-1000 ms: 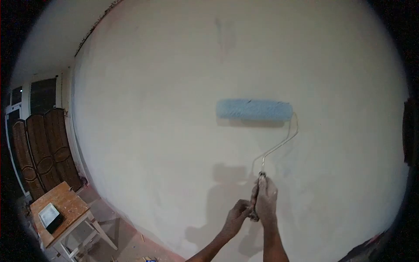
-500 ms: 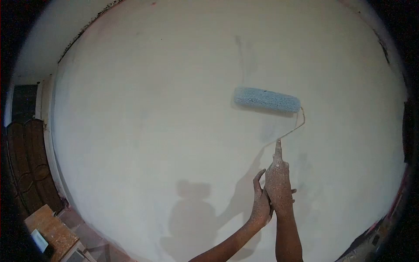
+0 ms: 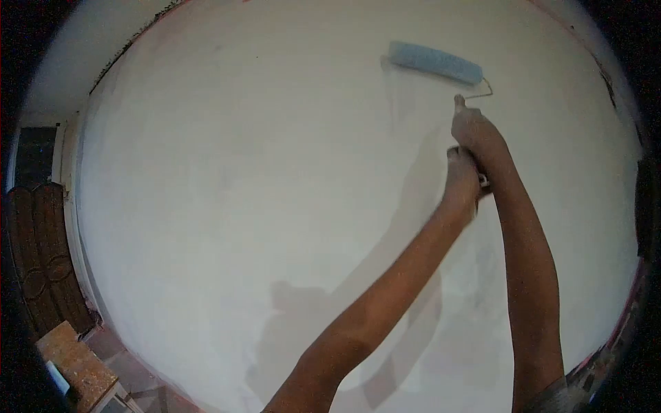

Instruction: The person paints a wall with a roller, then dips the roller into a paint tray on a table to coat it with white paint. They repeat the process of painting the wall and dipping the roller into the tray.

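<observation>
A blue fluffy paint roller (image 3: 436, 62) lies against the upper part of the pale wall (image 3: 241, 193), tilted down to the right. Its thin wire frame bends from the right end back to the handle. My right hand (image 3: 476, 131) is wrapped round the handle just below the frame, one finger stretched up along it. Just below, my left hand (image 3: 465, 175) is closed round the lower end of the handle, which is mostly hidden by both hands. Faint grey marks show on the wall beneath the roller.
At the far left stands a dark carved wooden panel (image 3: 43, 261), with a dark window above it. A speckled wooden table (image 3: 77, 365) stands at the lower left on a tiled floor. Shadows of my head and arms fall on the wall.
Both hands and the roller have moved up the wall and slightly right. My left hand's fingers, partly spread before, are now closed round the handle. More of both forearms shows.
</observation>
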